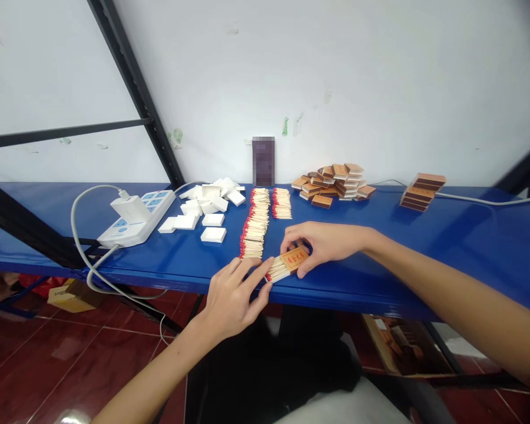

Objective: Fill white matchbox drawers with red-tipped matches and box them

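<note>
Pressing by left hand point(232, 297) on matches point(276, 272) in matchbox point(295, 258) pinched by right hand point(323, 244); spill risked if pushed askew.

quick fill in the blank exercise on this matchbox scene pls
The right hand holds an orange matchbox with red-tipped ___ sticking out.
The left hand touches that box's open end above a ___ table.
The empty trays beside the power strip are ___.
Missing words: matches; blue; white.
</note>
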### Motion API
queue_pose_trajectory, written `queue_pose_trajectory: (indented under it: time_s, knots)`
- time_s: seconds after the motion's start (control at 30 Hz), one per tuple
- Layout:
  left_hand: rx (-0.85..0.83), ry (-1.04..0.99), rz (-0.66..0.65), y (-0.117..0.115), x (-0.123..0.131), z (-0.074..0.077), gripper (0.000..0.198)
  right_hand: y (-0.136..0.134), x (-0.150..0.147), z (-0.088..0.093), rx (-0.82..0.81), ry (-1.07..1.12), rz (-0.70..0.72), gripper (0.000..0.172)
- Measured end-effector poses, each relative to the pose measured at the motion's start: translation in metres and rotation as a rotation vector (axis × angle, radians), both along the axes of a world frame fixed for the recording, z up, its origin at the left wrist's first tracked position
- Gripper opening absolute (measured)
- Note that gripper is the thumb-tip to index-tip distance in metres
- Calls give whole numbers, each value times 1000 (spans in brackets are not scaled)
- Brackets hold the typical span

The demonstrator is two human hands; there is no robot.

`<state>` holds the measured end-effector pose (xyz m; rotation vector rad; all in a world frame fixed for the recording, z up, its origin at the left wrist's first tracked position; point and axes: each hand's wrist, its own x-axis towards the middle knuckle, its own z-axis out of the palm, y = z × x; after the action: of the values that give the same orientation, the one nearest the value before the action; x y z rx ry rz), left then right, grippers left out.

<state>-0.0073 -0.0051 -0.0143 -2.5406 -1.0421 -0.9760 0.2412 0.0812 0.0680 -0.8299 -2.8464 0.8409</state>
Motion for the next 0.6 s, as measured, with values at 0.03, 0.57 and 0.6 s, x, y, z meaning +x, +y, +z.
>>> queue_pose_trajectory:
  time_s: [0.03, 0.57, 0.6]
  knots:
    - [-3, -2, 3, 0, 0, 0, 36, 0, 0, -1, -6, 6, 3, 47]
    - [-6, -194, -121, 3, -1, -2, 19, -13, -15, -12, 70, 160, 45, 45]
    - [10, -188, -127, 3, -1, -3, 18, -13, -16, -12, 75, 166, 46, 45]
